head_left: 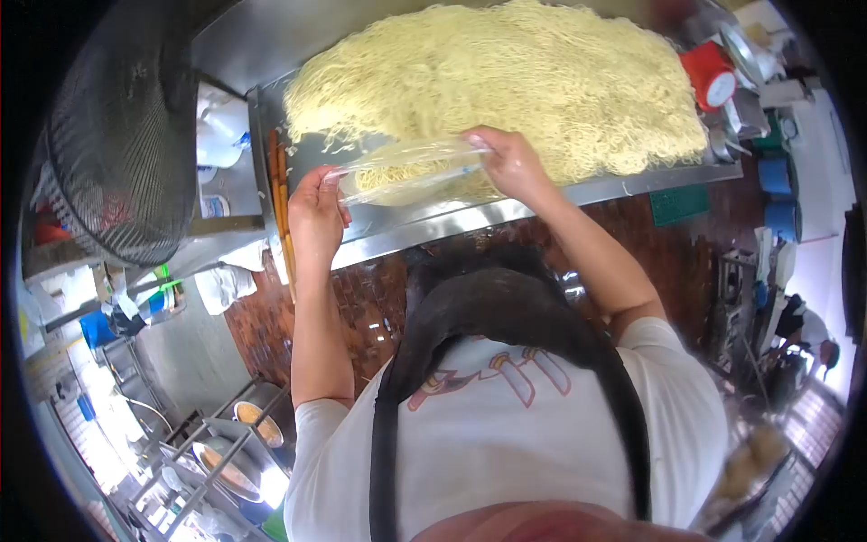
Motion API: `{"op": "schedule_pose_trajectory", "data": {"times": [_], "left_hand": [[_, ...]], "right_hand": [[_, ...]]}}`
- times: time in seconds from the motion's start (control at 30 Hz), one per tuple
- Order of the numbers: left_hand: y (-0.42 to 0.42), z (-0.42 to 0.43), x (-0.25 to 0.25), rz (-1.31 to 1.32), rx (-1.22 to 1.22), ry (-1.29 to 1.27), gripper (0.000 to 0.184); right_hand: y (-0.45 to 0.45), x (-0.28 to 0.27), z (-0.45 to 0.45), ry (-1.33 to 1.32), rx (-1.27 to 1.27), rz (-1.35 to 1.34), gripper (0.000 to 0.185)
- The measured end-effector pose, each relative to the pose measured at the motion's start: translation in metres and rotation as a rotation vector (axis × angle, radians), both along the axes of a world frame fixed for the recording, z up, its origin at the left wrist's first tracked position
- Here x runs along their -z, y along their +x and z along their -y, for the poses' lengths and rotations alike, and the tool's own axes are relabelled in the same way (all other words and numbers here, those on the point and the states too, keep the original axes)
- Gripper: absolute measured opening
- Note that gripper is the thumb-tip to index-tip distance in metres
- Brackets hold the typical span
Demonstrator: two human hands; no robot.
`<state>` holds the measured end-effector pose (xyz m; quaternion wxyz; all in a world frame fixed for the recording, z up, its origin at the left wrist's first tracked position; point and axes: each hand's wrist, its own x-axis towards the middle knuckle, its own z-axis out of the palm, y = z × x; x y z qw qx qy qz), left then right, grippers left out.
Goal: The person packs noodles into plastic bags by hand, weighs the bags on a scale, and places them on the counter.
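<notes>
While my left fingers (312,182) and right fingers (492,138) clamp a plastic bag (424,191), noodles (396,173) apparently inside, I see the larger heap (515,81) unbagged beyond them.

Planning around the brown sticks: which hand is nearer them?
Left: the left hand is just right of the brown sticks; the right hand is farther right, across the plastic bag.

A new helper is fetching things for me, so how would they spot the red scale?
Start at the noodle heap spread over the metal table. Just past its right end is the red scale. Its red body and round white face set it apart from the silvery container beside it.
</notes>
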<state>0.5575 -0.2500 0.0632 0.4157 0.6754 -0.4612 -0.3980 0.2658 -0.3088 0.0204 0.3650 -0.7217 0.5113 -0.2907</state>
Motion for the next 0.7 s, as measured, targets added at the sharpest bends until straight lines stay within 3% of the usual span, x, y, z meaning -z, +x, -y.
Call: {"op": "schedule_pose_trajectory", "data": {"times": [0.1,0.2,0.27,0.4,0.47,0.53,0.6,0.63,0.7], "left_hand": [[-0.080,0.002,-0.037,-0.086,0.080,-0.065,0.021],[-0.171,0.009,-0.048,-0.141,0.214,-0.118,0.021],[-0.234,0.026,-0.033,-0.152,0.296,-0.025,0.021],[-0.364,0.077,0.044,-0.115,0.425,0.116,0.025],[-0.424,0.099,0.024,-0.162,0.497,0.084,0.026],[-0.472,0.111,-0.022,-0.231,0.531,-0.122,0.027],[-0.500,0.129,-0.062,-0.408,0.536,-0.319,0.045],[-0.511,0.129,-0.084,-0.427,0.521,-0.385,0.050],[-0.523,0.126,-0.113,-0.463,0.488,-0.516,0.063]], "right_hand": [[-0.086,-0.045,-0.035,-0.016,0.064,0.108,0.036],[-0.183,-0.046,-0.061,-0.055,0.162,0.172,0.040],[-0.240,-0.030,-0.066,-0.056,0.250,0.277,0.034],[-0.356,0.053,-0.041,0.026,0.468,0.344,0.018],[-0.403,0.051,-0.016,0.005,0.547,0.240,0.016],[-0.448,0.013,0.028,-0.240,0.573,0.088,0.028],[-0.496,-0.058,0.074,-0.814,0.421,-0.360,0.015],[-0.513,-0.109,0.093,-0.853,0.380,-0.372,0.019],[-0.569,-0.160,0.171,-1.228,0.562,-0.492,0.019]]}}
